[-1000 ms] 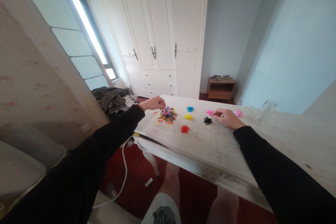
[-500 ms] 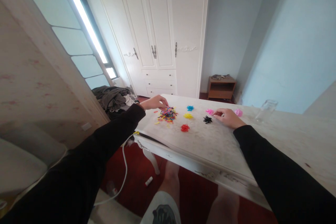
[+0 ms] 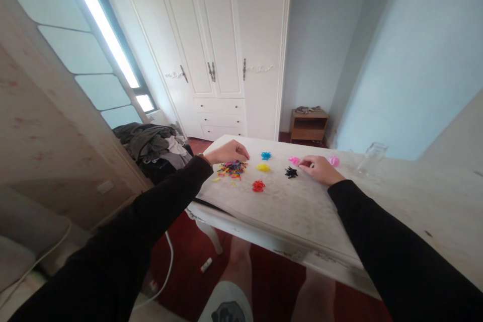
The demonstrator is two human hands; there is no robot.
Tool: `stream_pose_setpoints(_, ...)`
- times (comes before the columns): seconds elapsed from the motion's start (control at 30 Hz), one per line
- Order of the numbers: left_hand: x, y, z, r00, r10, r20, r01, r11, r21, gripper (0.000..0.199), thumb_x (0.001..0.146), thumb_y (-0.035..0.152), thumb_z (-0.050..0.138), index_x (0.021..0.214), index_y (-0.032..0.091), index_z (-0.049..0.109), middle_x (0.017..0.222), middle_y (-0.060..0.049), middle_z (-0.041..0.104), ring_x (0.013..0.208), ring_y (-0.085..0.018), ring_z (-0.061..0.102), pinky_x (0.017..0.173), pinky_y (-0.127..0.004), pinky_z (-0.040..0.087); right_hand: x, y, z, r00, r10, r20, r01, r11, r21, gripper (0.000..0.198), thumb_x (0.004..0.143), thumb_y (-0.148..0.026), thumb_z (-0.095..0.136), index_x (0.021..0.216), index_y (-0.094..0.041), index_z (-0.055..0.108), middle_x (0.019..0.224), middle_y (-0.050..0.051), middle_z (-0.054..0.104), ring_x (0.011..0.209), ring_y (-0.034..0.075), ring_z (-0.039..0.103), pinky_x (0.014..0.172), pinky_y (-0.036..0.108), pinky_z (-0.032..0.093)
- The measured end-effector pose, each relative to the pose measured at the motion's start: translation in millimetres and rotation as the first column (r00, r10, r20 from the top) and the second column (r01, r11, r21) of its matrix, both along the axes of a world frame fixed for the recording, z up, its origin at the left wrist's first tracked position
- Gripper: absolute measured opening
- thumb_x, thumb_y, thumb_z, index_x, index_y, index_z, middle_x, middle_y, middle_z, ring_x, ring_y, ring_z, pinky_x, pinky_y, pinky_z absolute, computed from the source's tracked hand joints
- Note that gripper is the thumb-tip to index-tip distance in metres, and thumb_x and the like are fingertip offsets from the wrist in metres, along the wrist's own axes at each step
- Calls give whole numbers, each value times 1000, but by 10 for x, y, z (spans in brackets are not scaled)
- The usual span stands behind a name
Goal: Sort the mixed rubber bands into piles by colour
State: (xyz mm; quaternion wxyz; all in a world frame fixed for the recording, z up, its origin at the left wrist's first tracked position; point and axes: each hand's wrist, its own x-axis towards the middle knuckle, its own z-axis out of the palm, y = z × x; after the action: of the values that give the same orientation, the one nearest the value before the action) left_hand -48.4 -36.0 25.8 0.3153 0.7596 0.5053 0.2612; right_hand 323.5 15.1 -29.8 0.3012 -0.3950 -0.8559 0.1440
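A mixed pile of small coloured rubber bands (image 3: 231, 169) lies on the left part of the white table. My left hand (image 3: 231, 151) hovers at the far right edge of this pile, fingertips pinched together; whatever is between them is too small to make out. Sorted heaps sit to the right: blue bands (image 3: 266, 156), yellow bands (image 3: 263, 167), red bands (image 3: 258, 186) and black bands (image 3: 291, 172). My right hand (image 3: 320, 168) rests by the black heap and a pink heap (image 3: 294, 161), its fingers curled and pinched, their contents hidden. Another pink heap (image 3: 333, 161) lies just beyond it.
A clear glass (image 3: 372, 157) stands on the table (image 3: 302, 216) at the right. Dark clothes (image 3: 151, 146) are piled left of the table. A white wardrobe (image 3: 222, 35) and a brown nightstand (image 3: 309, 126) stand behind. A white cable (image 3: 170, 256) hangs below the table's left end.
My left hand has moved right, from over the mixed pile to its far right edge. My right hand has stayed beside the black and pink heaps. The view has turned slightly right.
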Motion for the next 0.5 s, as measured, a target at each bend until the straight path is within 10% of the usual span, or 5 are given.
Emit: stream_pose_setpoints(0.5,1242,616,-358,899,-161,408,143,987,74,25,60,28,88,73,11,75,68,-6,74,61,-13,66,61,-24,51,-132,-149,122,981,-16,-195,28,998,58,26,89,-40,67,88,-16,76,84,8,74,75,18,66,66,29,49)
